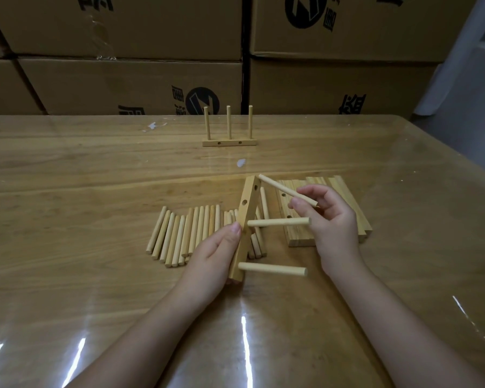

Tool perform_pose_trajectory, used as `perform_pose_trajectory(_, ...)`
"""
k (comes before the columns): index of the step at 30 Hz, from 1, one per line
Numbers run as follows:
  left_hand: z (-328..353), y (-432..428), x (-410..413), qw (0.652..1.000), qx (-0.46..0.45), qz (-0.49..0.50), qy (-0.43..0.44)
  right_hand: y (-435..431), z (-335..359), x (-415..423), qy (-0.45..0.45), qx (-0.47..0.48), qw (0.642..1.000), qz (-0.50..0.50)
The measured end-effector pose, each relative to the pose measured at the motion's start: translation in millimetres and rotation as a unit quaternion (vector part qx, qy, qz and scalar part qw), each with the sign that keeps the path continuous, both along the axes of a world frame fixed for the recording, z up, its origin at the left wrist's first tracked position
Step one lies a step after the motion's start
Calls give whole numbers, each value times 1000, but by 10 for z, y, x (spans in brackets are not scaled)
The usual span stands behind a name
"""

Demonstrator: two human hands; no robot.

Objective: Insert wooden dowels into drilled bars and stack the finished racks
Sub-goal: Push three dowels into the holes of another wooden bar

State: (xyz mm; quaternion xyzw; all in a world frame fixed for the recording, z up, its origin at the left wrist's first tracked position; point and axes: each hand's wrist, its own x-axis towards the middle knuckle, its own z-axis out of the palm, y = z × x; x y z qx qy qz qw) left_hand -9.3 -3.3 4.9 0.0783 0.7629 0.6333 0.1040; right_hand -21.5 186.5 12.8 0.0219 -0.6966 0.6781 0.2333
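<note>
Head: cardboard boxes behind table.

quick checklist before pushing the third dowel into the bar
1. Bar steady in left hand: ok.
2. Third dowel gripped by right hand: ok.
3. Dowel tip at the top hole: ok, touching near the bar's upper end; seating depth cannot tell.
4. Dowel square to bar: not ok, it slants against the middle dowel and lower dowel.
5. Two fitted dowels fully seated: cannot tell.
6. Finished rack out of the way: ok.
</note>
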Motion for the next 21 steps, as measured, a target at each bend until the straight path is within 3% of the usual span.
perform_pose_trajectory(7,-5,4,-2,1000,17,3,-10,-13,11,-2,23,-13,1000,-9)
perform_pose_trajectory(15,-4,0,-15,1000,18,4,2,-1,-26,-6,10,52,999,0)
perform_pose_trajectory(21,-56,-4,-28,999,8,25,17,29,-55,11,4,148,987,-63)
